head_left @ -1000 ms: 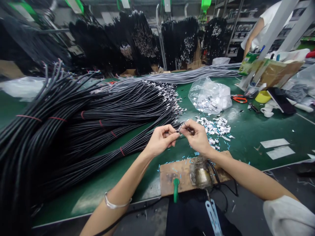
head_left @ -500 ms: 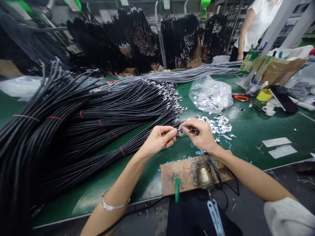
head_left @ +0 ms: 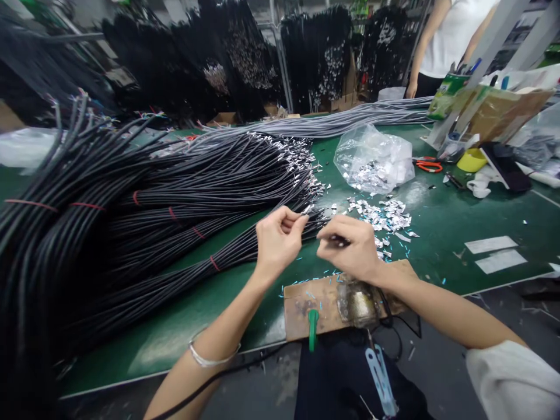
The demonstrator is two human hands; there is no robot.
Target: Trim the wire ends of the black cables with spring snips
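My left hand is closed in a pinch on the foil-tipped end of a black cable at the edge of the big pile of black cable bundles. My right hand is closed a little to the right, pinching a thin dark piece I cannot name. Both hands hover over the green table, just beyond a brown wooden board that carries a metal fixture. Loose silver foil scraps lie right of my hands.
A clear plastic bag of foil pieces sits behind the scraps. Orange scissors, a yellow cup and a cardboard box stand at the far right. Another person in a white top stands beyond the table. Grey cables run along the back.
My hands have drawn apart: the left rose slightly toward the cable ends, the right dropped back toward the board. The view tilted down a little.
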